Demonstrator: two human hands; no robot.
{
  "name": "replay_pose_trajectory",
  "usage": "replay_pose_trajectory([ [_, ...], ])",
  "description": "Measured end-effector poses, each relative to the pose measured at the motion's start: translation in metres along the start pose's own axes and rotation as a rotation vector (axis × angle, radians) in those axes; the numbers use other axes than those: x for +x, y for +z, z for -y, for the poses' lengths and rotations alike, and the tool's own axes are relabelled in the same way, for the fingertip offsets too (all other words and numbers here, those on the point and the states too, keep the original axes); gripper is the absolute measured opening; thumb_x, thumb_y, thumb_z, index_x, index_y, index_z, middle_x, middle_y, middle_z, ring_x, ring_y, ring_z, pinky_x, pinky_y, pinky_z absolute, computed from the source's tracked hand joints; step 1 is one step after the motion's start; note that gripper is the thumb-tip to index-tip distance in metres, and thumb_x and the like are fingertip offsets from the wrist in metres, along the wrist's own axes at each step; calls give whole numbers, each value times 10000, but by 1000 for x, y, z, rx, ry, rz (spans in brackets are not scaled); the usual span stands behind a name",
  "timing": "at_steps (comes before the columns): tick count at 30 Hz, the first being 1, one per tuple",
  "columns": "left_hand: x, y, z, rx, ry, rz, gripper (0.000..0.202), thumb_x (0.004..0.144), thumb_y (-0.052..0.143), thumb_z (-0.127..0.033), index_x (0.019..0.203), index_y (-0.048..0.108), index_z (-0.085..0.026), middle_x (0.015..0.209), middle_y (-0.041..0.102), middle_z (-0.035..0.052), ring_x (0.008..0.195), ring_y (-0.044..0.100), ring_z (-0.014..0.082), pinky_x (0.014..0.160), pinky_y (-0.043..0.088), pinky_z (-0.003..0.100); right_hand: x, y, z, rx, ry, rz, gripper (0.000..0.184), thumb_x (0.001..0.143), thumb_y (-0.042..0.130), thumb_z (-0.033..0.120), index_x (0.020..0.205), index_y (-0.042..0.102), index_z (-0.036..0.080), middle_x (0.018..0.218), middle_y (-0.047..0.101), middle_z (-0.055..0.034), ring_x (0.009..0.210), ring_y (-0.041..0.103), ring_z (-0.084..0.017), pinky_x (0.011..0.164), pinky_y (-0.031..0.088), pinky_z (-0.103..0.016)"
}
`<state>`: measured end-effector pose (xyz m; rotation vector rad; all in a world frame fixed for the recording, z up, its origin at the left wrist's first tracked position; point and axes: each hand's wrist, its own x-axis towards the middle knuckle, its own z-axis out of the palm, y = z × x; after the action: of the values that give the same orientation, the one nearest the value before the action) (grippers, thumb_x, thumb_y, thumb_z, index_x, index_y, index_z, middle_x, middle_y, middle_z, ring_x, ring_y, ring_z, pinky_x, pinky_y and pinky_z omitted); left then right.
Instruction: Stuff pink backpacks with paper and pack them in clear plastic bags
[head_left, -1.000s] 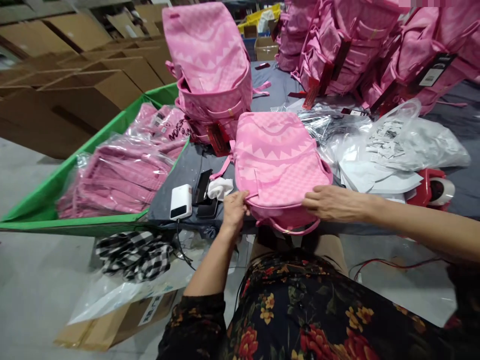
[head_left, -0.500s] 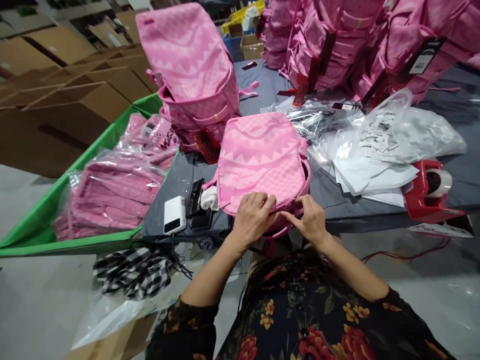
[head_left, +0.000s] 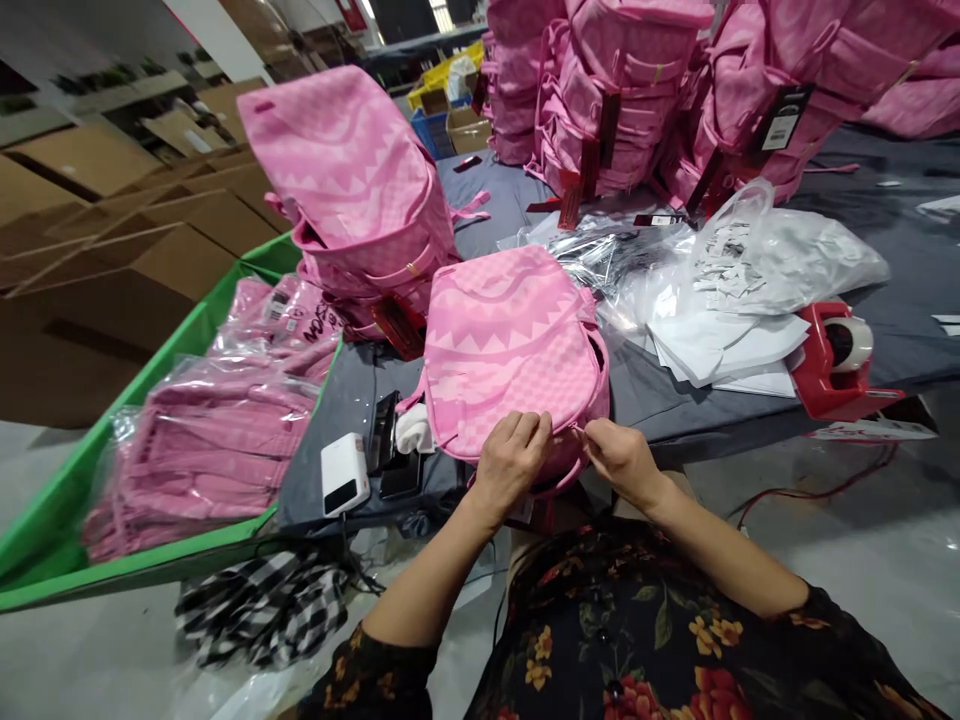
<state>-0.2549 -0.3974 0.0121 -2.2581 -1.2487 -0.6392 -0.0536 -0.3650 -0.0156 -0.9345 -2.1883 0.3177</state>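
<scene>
A pink backpack [head_left: 510, 340] with a pale zigzag pattern lies on the table's near edge, its flap upward. My left hand [head_left: 514, 458] is closed on the backpack's near rim, fingers bent over the top edge. Just right of it, my right hand [head_left: 616, 455] pinches a small zipper pull at the near right corner. A dark gap shows along the backpack's right side. Behind it to the left stands another pink backpack [head_left: 360, 200] with its flap raised and a dark red tag hanging in front.
Left, a green-edged bin [head_left: 142, 585] holds bagged pink backpacks. A white power bank [head_left: 345, 475] lies near the table's edge. Right are white papers [head_left: 720, 345], a clear plastic bag [head_left: 817, 255] and a red tape dispenser [head_left: 832, 385]. Stacked pink backpacks [head_left: 622, 100] stand behind.
My right hand has turned from an outstretched thumb and finger to a tight pinch at the corner. My left hand still grips the rim. The camera view has shifted slightly.
</scene>
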Motion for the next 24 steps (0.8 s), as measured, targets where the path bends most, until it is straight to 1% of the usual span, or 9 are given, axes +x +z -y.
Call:
replay_pose_trajectory([
  [3, 7, -1, 5, -25, 53, 83, 104, 998, 544, -206, 1050, 604, -139, 832, 590, 65, 770, 532, 206, 685, 465, 325, -1, -5, 0, -1, 137, 64, 220, 1017, 495, 321, 821, 495, 221, 633, 577, 12, 527, 521, -127, 550, 339, -246],
  [6, 9, -3, 7, -82, 63, 131, 57, 983, 549, -162, 973, 601, -142, 821, 575, 56, 772, 530, 201, 686, 458, 317, 5, -4, 6, 122, 227, 28, 284, 935, 650, 457, 900, 492, 224, 670, 596, 24, 536, 559, -131, 546, 397, -238],
  [9, 6, -4, 7, -95, 39, 137, 110, 988, 569, -210, 1060, 603, -135, 844, 585, 58, 791, 531, 208, 708, 457, 325, 8, 3, 12, 170, 151, -69, 178, 1014, 534, 388, 950, 526, 222, 785, 659, -23, 658, 646, -157, 628, 488, -254],
  [11, 3, -4, 7, -69, 20, 136, 197, 991, 581, -261, 1146, 594, -140, 866, 592, 60, 799, 533, 213, 709, 442, 337, 6, 10, 14, 192, 83, -113, 181, 1062, 434, 327, 989, 562, 222, 874, 696, -51, 770, 690, -168, 730, 534, -265],
  [14, 1, -2, 9, -21, 34, 169, 131, 1003, 569, -291, 1050, 607, -174, 849, 577, 52, 787, 527, 209, 679, 401, 341, -1, 13, 10, 211, 48, -127, 227, 1078, 417, 343, 1035, 602, 220, 922, 719, -58, 818, 710, -168, 783, 553, -262],
  [17, 5, -1, 10, -18, 156, 204, 100, 1010, 524, -197, 938, 592, -185, 798, 549, 39, 757, 511, 201, 656, 389, 334, -5, -1, -8, 229, 52, -56, 305, 1075, 411, 402, 977, 639, 225, 849, 724, -46, 746, 703, -166, 727, 551, -266],
  [19, 6, -4, 8, -43, 231, 221, 115, 995, 513, -132, 925, 586, -187, 774, 537, 35, 747, 504, 203, 643, 390, 331, -1, -18, -30, 258, 121, -29, 333, 1052, 452, 456, 931, 659, 226, 788, 722, -38, 687, 688, -167, 674, 539, -275],
  [22, 1, -12, -4, -91, 271, 241, 126, 983, 516, -116, 907, 577, -197, 765, 528, 36, 733, 496, 204, 624, 387, 333, 21, -40, -69, 352, 283, -42, 333, 965, 592, 527, 880, 671, 214, 665, 689, -8, 579, 639, -161, 597, 504, -276],
  [24, -5, -15, -15, -97, 278, 219, 135, 976, 512, -109, 897, 570, -201, 757, 522, 33, 712, 487, 200, 615, 387, 335, 48, -43, -95, 410, 333, -62, 350, 899, 662, 549, 826, 664, 207, 616, 663, 8, 536, 602, -149, 574, 482, -271],
])
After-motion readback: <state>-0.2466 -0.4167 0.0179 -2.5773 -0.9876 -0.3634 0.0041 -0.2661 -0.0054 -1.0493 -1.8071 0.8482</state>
